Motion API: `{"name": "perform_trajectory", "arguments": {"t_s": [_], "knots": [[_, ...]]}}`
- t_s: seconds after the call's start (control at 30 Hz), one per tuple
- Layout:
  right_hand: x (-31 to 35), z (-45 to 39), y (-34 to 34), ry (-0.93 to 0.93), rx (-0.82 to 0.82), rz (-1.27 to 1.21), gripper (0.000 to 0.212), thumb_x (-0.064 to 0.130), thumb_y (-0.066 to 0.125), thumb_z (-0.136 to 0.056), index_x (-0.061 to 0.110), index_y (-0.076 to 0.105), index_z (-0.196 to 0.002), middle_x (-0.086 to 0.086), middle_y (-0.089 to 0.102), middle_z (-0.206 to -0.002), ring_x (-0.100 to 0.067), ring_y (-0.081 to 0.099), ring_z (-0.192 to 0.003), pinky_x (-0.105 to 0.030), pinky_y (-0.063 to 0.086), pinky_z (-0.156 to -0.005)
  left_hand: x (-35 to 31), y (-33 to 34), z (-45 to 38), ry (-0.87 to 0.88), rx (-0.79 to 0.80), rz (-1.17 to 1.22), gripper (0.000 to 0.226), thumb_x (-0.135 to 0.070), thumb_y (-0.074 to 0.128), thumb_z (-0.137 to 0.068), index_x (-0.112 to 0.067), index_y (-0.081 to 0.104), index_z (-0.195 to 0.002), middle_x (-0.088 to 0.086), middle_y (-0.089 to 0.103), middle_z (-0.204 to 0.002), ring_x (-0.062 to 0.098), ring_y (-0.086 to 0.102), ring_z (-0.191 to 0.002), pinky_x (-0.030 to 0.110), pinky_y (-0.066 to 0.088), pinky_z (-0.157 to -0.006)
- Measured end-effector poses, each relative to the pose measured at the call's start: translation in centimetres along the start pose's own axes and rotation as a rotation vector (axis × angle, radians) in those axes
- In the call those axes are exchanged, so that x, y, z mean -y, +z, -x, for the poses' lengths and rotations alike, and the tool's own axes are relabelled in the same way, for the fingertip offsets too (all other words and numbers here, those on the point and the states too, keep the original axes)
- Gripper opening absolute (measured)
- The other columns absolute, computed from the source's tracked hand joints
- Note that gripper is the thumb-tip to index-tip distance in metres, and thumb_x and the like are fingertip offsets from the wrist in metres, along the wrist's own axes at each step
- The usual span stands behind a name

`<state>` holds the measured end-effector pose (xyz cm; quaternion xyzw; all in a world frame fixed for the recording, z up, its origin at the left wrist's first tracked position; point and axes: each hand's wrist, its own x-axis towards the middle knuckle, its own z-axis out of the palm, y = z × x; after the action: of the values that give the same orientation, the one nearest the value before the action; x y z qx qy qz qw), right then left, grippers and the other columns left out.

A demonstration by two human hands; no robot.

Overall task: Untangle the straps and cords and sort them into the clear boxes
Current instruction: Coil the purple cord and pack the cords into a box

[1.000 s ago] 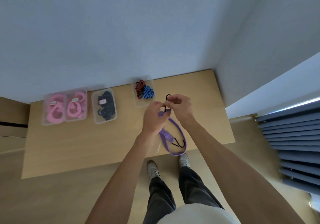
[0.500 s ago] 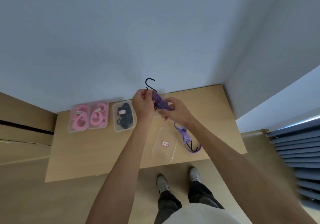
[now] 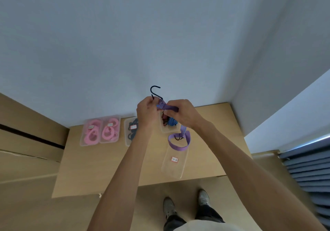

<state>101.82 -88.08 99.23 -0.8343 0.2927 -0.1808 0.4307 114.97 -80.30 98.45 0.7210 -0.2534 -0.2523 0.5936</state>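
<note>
A flat woven purple strap (image 3: 179, 142) with a curved black wire hook (image 3: 154, 91) is being pinched by the left hand (image 3: 147, 112) and gripped by the right hand (image 3: 182, 114) above a clear plastic box (image 3: 174, 161).

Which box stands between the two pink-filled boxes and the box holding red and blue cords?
In the head view, a clear box of black cords, partly hidden by the left forearm.

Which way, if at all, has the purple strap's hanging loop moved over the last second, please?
Yes: the purple strap loop has moved from the table near edge toward the wall, now over the empty clear box far end.
</note>
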Motion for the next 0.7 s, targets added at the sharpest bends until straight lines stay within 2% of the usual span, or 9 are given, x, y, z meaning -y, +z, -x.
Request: {"name": "perform_trajectory", "arguments": {"t_s": [0.03, 0.1, 0.2, 0.27, 0.33, 0.43, 0.5, 0.6, 0.7], "knots": [[0.2, 0.0, -0.1, 0.002, -0.009, 0.022, 0.027, 0.019, 0.071, -0.085, 0.022, 0.052, -0.066, 0.005, 0.041, -0.056, -0.012, 0.036, -0.057, -0.027, 0.028, -0.056, 0.0, -0.2, 0.0, 0.013, -0.047, -0.016, 0.019, -0.006, 0.056, -0.09, -0.007, 0.068, -0.076, 0.005, 0.072, -0.073, 0.024, 0.067, -0.07, 0.033, 0.055, -0.061], [0.8, 0.0, -0.5, 0.024, -0.028, 0.017, 0.015, 0.022, 0.076, -0.079, 0.024, 0.061, -0.079, 0.007, 0.052, -0.059, -0.011, 0.043, -0.057, -0.023, 0.032, -0.057, -0.4, -0.5, 0.2, 0.029, -0.114, 0.053, 0.026, -0.002, 0.055, -0.092, -0.013, 0.067, -0.072, -0.001, 0.071, -0.07, 0.015, 0.067, -0.066, 0.026, 0.054, -0.057], [1.7, 0.3, -0.4, 0.015, -0.028, -0.013, 0.027, 0.015, 0.074, -0.075, 0.028, 0.067, -0.098, 0.006, 0.061, -0.064, -0.012, 0.05, -0.059, -0.022, 0.04, -0.059, -0.9, -0.5, 0.3, -0.083, -0.159, 0.208, 0.032, 0.0, 0.049, -0.092, -0.015, 0.066, -0.069, -0.002, 0.065, -0.065, 0.015, 0.057, -0.059, 0.024, 0.048, -0.055], [1.8, 0.5, 0.0, -0.016, -0.034, -0.024, 0.023, 0.012, 0.069, -0.079, 0.026, 0.071, -0.096, 0.001, 0.066, -0.073, -0.019, 0.053, -0.068, -0.028, 0.042, -0.064, -1.1, -0.6, 0.4, -0.176, -0.106, 0.275, 0.033, -0.004, 0.049, -0.089, -0.016, 0.066, -0.064, -0.003, 0.06, -0.06, 0.011, 0.051, -0.054, 0.024, 0.042, -0.053], [1.6, 0.8, 0.3, -0.019, -0.04, -0.05, 0.015, 0.013, 0.065, -0.085, 0.027, 0.071, -0.087, -0.002, 0.064, -0.073, -0.02, 0.051, -0.068, -0.031, 0.041, -0.064, -1.2, -0.7, 0.9, -0.174, 0.004, 0.252, 0.03, -0.012, 0.054, -0.087, -0.017, 0.064, -0.06, -0.001, 0.056, -0.061, 0.011, 0.049, -0.056, 0.025, 0.039, -0.055], [1.5, 1.3, 0.6, -0.011, -0.043, -0.077, 0.018, 0.017, 0.063, -0.091, 0.025, 0.063, -0.075, -0.005, 0.054, -0.065, -0.014, 0.038, -0.061, -0.03, 0.033, -0.06, -1.4, -0.9, 1.4, -0.064, 0.104, 0.109, 0.017, -0.017, 0.059, -0.082, -0.006, 0.061, -0.069, 0.01, 0.055, -0.072, 0.02, 0.049, -0.071, 0.033, 0.04, -0.066], [1.6, 1.6, 0.7, 0.013, -0.057, -0.091, 0.016, 0.019, 0.063, -0.093, 0.022, 0.064, -0.077, -0.007, 0.056, -0.065, -0.018, 0.043, -0.062, -0.033, 0.037, -0.06, -1.7, -0.9, 1.6, -0.023, 0.095, 0.116, 0.013, -0.01, 0.058, -0.085, 0.0, 0.063, -0.079, 0.012, 0.055, -0.074, 0.021, 0.05, -0.073, 0.036, 0.043, -0.071], [1.9, 1.9, 0.5, 0.064, -0.079, -0.105, 0.008, 0.025, 0.068, -0.09, 0.02, 0.067, -0.084, -0.01, 0.067, -0.069, -0.027, 0.056, -0.067, -0.036, 0.047, -0.064, -2.4, -0.7, 2.1, -0.005, 0.116, 0.188, 0.028, 0.002, 0.048, -0.092, -0.014, 0.07, -0.09, 0.002, 0.048, -0.067, 0.014, 0.043, -0.064, 0.025, 0.043, -0.065], [2.6, 2.0, -0.7, 0.1, -0.075, -0.206, 0.018, 0.021, 0.076, -0.08, 0.022, 0.059, -0.082, -0.015, 0.066, -0.063, -0.023, 0.05, -0.052, -0.029, 0.045, -0.053, -2.7, -0.7, 2.2, 0.067, 0.145, -0.005, 0.03, 0.004, 0.043, -0.091, -0.008, 0.067, -0.104, -0.002, 0.045, -0.063, 0.011, 0.039, -0.058, 0.021, 0.038, -0.061]]}}
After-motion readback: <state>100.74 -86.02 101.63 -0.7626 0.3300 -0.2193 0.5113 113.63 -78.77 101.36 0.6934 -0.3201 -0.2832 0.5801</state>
